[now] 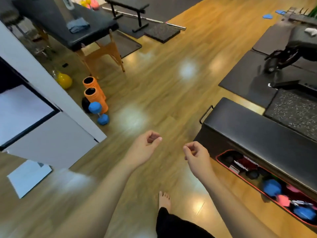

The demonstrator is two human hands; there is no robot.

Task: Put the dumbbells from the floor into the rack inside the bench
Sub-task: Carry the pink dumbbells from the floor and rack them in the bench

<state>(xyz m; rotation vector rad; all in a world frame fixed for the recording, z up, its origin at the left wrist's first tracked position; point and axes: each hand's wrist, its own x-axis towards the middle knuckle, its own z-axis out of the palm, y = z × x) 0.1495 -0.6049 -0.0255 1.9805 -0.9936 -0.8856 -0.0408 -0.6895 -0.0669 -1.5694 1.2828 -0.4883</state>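
Note:
A blue dumbbell lies on the wooden floor at the left, against two orange foam rollers. The black padded bench stands at the right, its red-rimmed rack open along the side. Inside it sit black dumbbells, a blue dumbbell and pink ones. My left hand and my right hand hover over the floor in the middle, fingers loosely curled, nothing in either. The right hand is near the bench's left end.
A white wall corner juts in at the left, with a yellow ball behind the rollers. A massage table stands at the back left. Black mats and a machine lie at the right. My bare foot is below the hands.

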